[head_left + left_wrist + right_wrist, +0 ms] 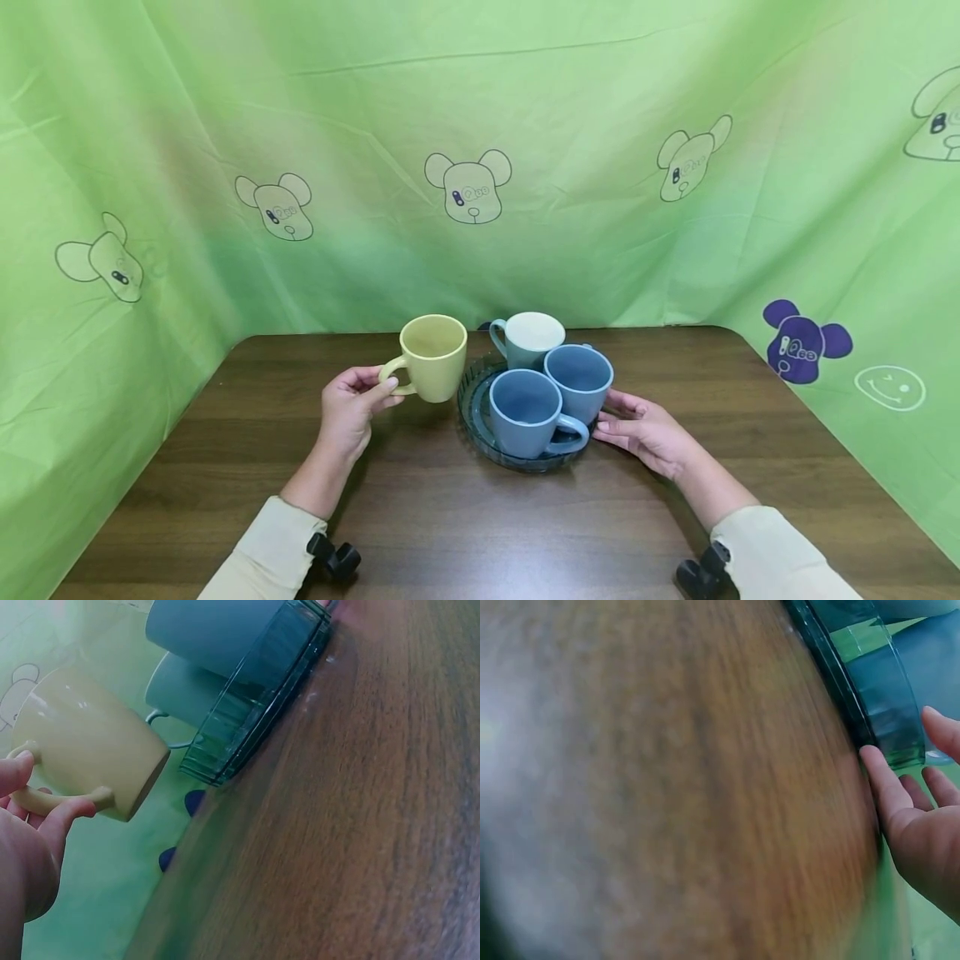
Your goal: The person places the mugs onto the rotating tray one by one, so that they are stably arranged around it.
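Observation:
My left hand (352, 408) grips the handle of a yellow mug (435, 362), thumb and fingers around it. The left wrist view shows the mug (90, 742) held upright off the table, beside a round see-through teal tray (247, 712). Two blue mugs (525, 408) and a pale mint mug (528, 337) stand in the tray (480, 433). The front blue mug's handle points right. At the tray's right side is my right hand (645, 433). Its fingertips (872, 755) touch the tray's outer edge in the right wrist view, with fingers loosely extended.
A brown wooden table (480, 517) lies under everything. Behind and at both sides hangs a green cloth (360, 108) printed with bear heads, close against the table's far edge.

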Motion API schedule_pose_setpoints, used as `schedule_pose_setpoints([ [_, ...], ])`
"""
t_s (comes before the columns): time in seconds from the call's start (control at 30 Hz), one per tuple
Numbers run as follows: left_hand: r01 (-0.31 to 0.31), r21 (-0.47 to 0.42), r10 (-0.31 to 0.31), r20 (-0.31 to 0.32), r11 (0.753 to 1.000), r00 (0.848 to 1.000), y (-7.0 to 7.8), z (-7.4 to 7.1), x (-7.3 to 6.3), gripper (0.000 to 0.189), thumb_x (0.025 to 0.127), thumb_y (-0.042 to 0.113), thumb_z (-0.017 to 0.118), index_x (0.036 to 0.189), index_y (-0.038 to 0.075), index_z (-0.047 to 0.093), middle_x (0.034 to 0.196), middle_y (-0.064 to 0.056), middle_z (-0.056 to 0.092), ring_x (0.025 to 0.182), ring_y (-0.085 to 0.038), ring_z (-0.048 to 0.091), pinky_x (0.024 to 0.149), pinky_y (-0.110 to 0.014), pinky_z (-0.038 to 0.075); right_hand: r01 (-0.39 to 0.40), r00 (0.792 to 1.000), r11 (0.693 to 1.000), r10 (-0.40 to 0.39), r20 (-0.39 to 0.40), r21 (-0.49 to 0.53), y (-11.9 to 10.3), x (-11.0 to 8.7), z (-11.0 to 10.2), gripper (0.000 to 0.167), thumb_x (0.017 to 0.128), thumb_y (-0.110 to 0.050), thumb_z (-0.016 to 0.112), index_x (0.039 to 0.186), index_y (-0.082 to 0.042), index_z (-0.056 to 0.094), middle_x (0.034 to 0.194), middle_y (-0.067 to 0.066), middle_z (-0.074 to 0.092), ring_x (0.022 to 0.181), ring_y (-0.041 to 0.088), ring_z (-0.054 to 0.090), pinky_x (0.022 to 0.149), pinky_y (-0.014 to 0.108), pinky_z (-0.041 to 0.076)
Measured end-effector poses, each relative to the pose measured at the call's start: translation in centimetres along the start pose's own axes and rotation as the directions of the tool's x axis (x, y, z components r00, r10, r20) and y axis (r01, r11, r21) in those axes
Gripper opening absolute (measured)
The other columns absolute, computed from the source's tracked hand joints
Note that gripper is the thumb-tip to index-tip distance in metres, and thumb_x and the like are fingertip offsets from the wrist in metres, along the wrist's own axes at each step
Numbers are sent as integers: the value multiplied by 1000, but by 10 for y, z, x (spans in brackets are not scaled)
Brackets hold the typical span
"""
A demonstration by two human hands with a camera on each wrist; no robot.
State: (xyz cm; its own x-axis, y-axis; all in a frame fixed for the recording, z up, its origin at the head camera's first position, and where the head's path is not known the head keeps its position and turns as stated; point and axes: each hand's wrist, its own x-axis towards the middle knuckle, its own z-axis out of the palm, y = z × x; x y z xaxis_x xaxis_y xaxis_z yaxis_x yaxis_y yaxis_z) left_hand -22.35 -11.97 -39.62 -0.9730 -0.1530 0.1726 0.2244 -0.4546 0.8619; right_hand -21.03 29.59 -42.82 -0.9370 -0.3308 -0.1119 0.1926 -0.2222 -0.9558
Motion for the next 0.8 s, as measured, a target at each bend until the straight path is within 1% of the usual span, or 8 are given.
schedule_pose_setpoints([
  [0.07,3,1,-3,0,1000,1000,-1,1,0,34,78,-25,63,79,8,71,80,-8,61,67,-15,66,63,-34,62,4,1000,1000,-4,2,8,1,0,1,79,92,14,54,149,14,-1,152,30,9,106,13,61,95,36,53],
  [0.17,9,-6,-9,-3,1000,1000,-1,2,0,35,78,-26,63,78,8,71,80,-8,61,68,-15,66,63,-34,62,20,1000,999,-19,-21,42,3,0,3,75,91,15,54,148,15,7,144,23,32,105,15,63,93,35,54],
  [0.27,16,-12,-16,-4,1000,1000,-1,3,0,36,78,-26,63,78,9,71,79,-7,61,68,-15,67,62,-33,62,37,998,994,-33,-45,104,5,-2,5,56,90,17,55,141,7,36,124,10,55,103,17,64,91,35,55],
  [0.37,24,-13,-24,-4,1000,1000,-2,5,0,36,77,-26,63,77,9,71,79,-7,61,67,-15,67,62,-33,62,52,997,987,-41,-69,152,6,-4,8,38,88,19,56,117,-6,58,110,5,63,99,18,66,90,35,56],
  [0.47,30,-6,-30,-4,1000,1000,-3,6,0,35,77,-26,64,78,8,70,79,-8,61,67,-15,67,61,-33,62,49,995,988,-36,-88,146,6,-5,11,38,88,18,56,119,-5,57,109,4,63,99,18,66,90,36,56],
  [0.57,32,-4,-32,-2,999,999,-4,9,-1,34,77,-26,64,78,8,70,80,-8,60,67,-16,66,61,-33,62,45,993,993,-32,-111,108,5,-7,14,54,89,17,57,139,9,37,110,3,61,98,17,66,90,37,56],
  [0.67,34,-8,-34,1,999,999,-5,12,-1,35,77,-26,63,78,8,70,80,-9,60,67,-16,66,61,-33,62,43,991,996,-32,-131,84,5,-9,17,69,89,16,57,145,17,17,111,3,59,97,17,66,90,38,56],
  [0.8,41,-19,-41,0,999,999,-6,16,-1,36,77,-27,64,78,9,70,80,-9,61,66,-16,66,62,-33,62,50,987,995,-36,-160,85,6,-11,20,63,88,17,59,142,15,26,110,4,58,95,18,66,89,37,57],
])
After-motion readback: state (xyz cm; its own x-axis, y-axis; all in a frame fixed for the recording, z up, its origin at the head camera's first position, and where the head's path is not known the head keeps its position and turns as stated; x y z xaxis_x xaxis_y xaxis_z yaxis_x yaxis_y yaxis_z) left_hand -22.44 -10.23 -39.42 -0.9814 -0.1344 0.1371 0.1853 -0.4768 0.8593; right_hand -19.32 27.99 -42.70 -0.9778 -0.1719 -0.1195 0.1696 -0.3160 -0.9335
